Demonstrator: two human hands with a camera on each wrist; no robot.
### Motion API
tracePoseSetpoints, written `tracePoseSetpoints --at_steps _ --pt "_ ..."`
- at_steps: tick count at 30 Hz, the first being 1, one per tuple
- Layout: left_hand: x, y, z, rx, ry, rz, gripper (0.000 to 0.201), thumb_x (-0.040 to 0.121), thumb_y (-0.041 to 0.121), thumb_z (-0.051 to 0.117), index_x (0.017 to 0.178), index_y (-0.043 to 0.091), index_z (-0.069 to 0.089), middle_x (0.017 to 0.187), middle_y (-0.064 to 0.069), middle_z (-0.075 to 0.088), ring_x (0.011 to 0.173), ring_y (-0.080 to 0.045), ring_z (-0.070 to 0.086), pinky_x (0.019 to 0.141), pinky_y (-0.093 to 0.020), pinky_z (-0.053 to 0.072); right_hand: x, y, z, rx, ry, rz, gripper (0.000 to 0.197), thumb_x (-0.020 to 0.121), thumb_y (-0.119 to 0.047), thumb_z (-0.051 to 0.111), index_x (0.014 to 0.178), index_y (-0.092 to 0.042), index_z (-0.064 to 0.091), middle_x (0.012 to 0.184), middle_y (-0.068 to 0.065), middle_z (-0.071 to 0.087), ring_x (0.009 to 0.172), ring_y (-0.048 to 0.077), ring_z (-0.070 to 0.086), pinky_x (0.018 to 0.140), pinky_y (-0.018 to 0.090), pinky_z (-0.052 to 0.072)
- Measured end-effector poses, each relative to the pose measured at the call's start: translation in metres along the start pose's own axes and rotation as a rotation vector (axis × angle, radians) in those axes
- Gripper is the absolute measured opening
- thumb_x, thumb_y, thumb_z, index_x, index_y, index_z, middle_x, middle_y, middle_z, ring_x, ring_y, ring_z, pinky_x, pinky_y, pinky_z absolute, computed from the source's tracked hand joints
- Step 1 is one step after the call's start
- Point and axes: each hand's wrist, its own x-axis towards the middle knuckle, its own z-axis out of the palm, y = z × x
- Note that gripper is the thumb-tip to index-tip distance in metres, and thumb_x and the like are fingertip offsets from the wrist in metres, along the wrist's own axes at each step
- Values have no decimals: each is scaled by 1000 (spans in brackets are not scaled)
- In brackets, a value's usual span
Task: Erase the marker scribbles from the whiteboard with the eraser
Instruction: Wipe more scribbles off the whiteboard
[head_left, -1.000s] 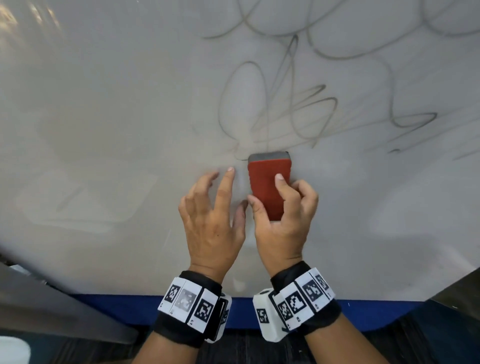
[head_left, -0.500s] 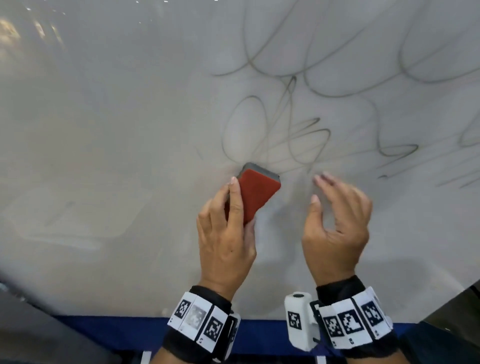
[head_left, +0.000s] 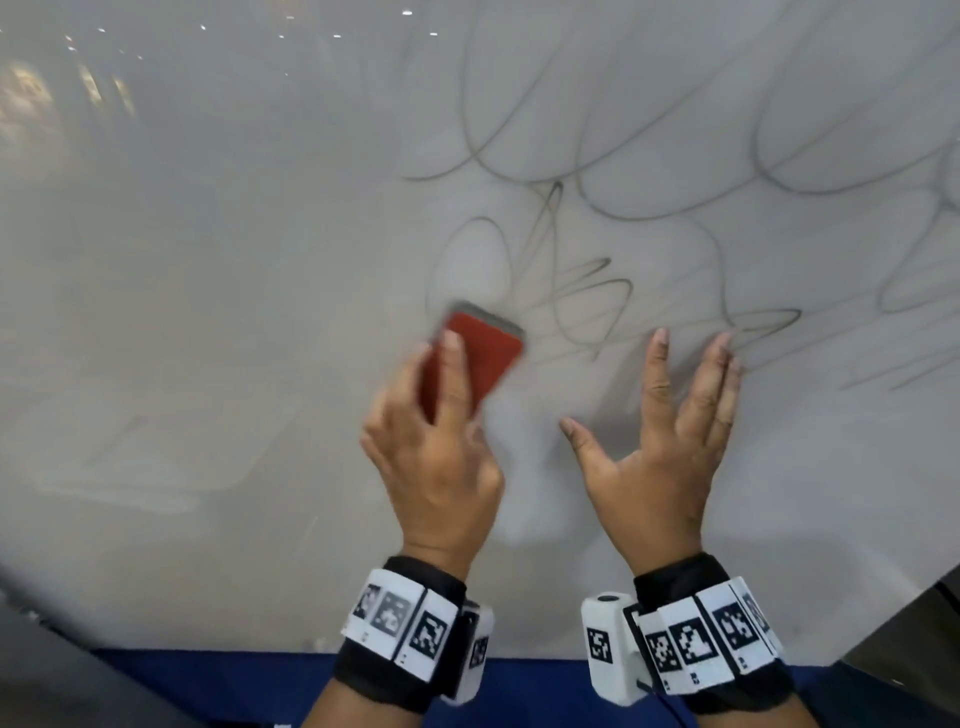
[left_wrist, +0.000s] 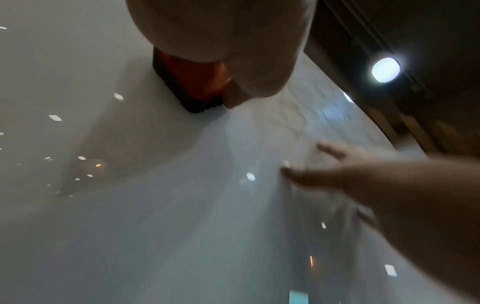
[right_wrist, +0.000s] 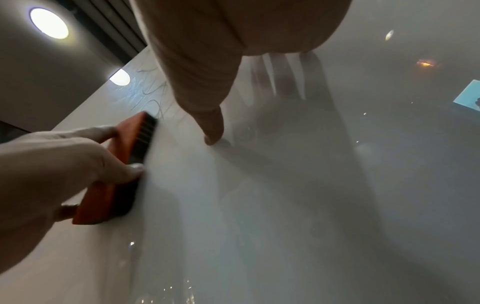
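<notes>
A whiteboard (head_left: 208, 260) fills the head view, with thin dark marker scribbles (head_left: 613, 249) looping over its upper right. My left hand (head_left: 436, 431) grips a red eraser (head_left: 478, 358) with a grey felt face, pressed on the board at the scribbles' lower left edge. The eraser (left_wrist: 197, 82) shows under my palm in the left wrist view, and the eraser (right_wrist: 124, 164) sits flat on the board in the right wrist view. My right hand (head_left: 670, 431) is spread, fingers straight, fingertips (head_left: 722, 343) on the board, holding nothing.
A blue strip (head_left: 260, 680) runs under the board's lower edge. Dark surfaces show at the bottom left (head_left: 62, 670) and bottom right (head_left: 914, 639) corners. Ceiling lights reflect in the board at top left (head_left: 31, 93).
The eraser passed from my right hand to my left. The left hand now slides it left on the board. The right hand let go, moved right and spread flat.
</notes>
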Motion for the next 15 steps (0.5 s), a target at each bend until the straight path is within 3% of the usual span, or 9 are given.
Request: tracePoseSetpoints --at_steps 2,4,9,11,12,15 --pt "19 -1 -3 -63 107 -206 84 76 14 67 153 15 32 142 -17 41 113 -36 41 100 -52 38 -1 1 0 4 -6 8 102 75 -50 81 156 -21 26 164 21 7 152 35 3 120 48 12" --pt "22 5 -2 -74 148 -273 85 76 13 70 153 14 32 143 -19 43 114 -35 39 103 -51 38 -2 0 0 14 -2 10 102 75 -49 82 156 -21 26 164 21 7 152 36 4 121 48 12" --pt "-4 12 3 28 -31 181 82 73 4 67 148 21 39 144 -9 38 115 -31 39 93 -50 39 -3 0 -1 16 5 8 102 75 -45 83 156 -20 26 163 22 8 151 38 5 120 51 13" --pt "4 2 0 50 -34 238 81 75 4 66 148 22 38 144 -8 39 115 -31 40 92 -49 39 -2 -1 -1 16 12 11 102 75 -45 83 156 -20 27 163 23 9 151 39 7 120 52 15" --pt "10 -2 -2 46 -5 177 79 76 7 65 149 21 38 144 -10 41 115 -33 42 94 -49 38 -2 -1 -1 19 11 13 102 74 -45 84 156 -20 28 163 23 10 151 39 7 120 52 15" --pt "30 -2 -6 -50 124 -183 79 78 15 68 151 13 37 142 -19 44 112 -39 44 99 -52 40 -1 -1 0 28 2 12 102 74 -45 84 156 -21 27 163 22 9 151 38 7 121 51 15"
